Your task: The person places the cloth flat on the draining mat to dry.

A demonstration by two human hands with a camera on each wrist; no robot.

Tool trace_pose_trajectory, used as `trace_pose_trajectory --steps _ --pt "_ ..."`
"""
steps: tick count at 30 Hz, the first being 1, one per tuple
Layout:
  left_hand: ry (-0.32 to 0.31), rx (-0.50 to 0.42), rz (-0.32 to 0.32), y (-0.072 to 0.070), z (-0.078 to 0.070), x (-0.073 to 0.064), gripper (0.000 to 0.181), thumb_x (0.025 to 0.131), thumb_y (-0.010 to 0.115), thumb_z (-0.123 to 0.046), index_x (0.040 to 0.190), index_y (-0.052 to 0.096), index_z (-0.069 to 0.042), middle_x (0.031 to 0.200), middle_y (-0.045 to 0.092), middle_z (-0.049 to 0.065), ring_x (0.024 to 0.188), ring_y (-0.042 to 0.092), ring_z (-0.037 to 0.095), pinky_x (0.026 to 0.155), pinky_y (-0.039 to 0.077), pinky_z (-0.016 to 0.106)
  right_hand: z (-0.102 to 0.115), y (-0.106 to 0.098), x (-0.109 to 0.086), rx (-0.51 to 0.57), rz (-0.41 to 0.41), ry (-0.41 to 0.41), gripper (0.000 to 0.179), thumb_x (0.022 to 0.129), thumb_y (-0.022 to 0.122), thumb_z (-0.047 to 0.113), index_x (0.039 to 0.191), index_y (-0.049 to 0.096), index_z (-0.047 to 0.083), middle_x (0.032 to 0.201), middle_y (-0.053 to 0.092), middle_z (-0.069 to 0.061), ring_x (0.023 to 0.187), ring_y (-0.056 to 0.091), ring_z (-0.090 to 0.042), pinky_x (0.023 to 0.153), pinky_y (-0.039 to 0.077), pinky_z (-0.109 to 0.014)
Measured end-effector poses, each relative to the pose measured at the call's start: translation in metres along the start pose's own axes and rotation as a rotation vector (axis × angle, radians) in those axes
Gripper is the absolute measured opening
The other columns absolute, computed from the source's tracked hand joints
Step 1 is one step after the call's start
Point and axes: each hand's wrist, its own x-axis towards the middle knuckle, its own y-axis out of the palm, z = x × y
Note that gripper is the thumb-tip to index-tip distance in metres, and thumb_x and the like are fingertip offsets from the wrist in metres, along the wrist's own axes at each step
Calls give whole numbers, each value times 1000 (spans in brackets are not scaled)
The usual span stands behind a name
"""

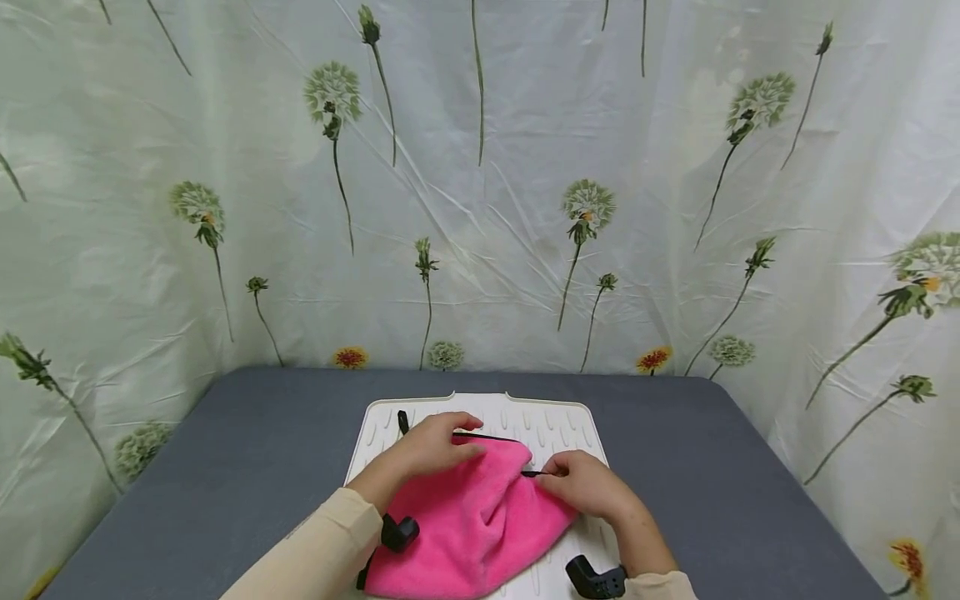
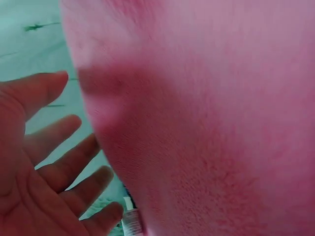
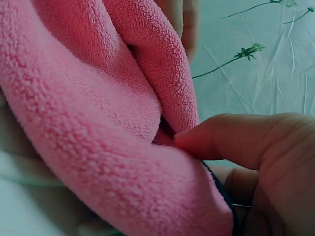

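Observation:
A pink plush cloth (image 1: 450, 525) with dark edging lies rumpled over a white ridged tray (image 1: 558, 421). At its right, my right hand (image 1: 588, 483) pinches the dark-edged border between thumb and fingers, as the right wrist view of the pink cloth (image 3: 98, 123) shows. Over the cloth's upper left, my left hand (image 1: 435, 442) is held with its fingers spread. In the left wrist view the left hand (image 2: 44, 162) is beside the pink cloth (image 2: 197, 123) and grips nothing; whether a fingertip touches it I cannot tell.
Under the tray stretches a dark grey table (image 1: 247, 467). A pale curtain (image 1: 510, 225) printed with dandelions hangs behind and at both sides. A small black piece (image 1: 402, 421) stands out past the left hand. Black wrist mounts (image 1: 596, 577) sit near both wrists.

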Motion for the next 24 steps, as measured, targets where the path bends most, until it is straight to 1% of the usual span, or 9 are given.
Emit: trace_pose_trajectory --steps 4,6,8,12,15,19,22,24 --pt "-14 36 44 0 2 7 44 92 75 -27 130 67 -6 123 73 12 117 69 27 102 52 44 1 3 2 33 -33 11 17 90 73 26 79 71 13 76 64 4 75 53 -13 64 42 -27" --pt "-16 54 57 0 2 9 44 91 76 -27 128 68 -6 117 75 10 112 70 25 100 52 43 1 4 3 41 -47 19 18 90 74 27 80 71 12 76 64 4 76 53 -13 65 42 -27" --pt "-18 69 56 -1 3 11 41 89 78 -28 124 70 -7 110 76 6 105 70 21 97 53 40 2 5 4 45 -55 32 18 90 74 27 80 72 12 76 64 3 76 53 -12 65 42 -27" --pt "-13 89 25 -3 2 16 21 87 80 -25 103 75 -13 93 73 -3 87 63 11 85 52 32 2 6 3 27 -47 41 19 89 75 28 81 73 11 75 65 3 73 53 -12 63 42 -28" --pt "-12 97 0 -4 4 20 8 87 79 -22 90 74 -17 81 69 -7 78 56 7 77 49 29 1 4 2 23 -31 33 16 88 75 23 80 72 9 72 64 3 70 53 -12 60 42 -28" --pt "-39 60 -29 -6 8 23 8 87 78 -20 85 72 -16 77 66 -6 74 54 8 73 47 28 -3 -1 -2 31 -5 22 11 86 73 16 79 69 8 68 59 3 67 51 -13 58 41 -27" --pt "-84 24 -59 -7 12 24 9 88 77 -21 85 71 -15 79 66 -4 74 55 9 72 47 29 -4 -7 -5 45 33 20 9 85 71 13 78 67 8 67 56 4 64 49 -13 55 39 -27" --pt "-115 24 -82 -7 15 25 9 89 77 -22 86 71 -16 81 67 -4 76 55 9 73 47 29 -5 -12 -7 56 65 19 8 83 69 12 78 66 7 66 55 5 62 48 -12 54 38 -27"
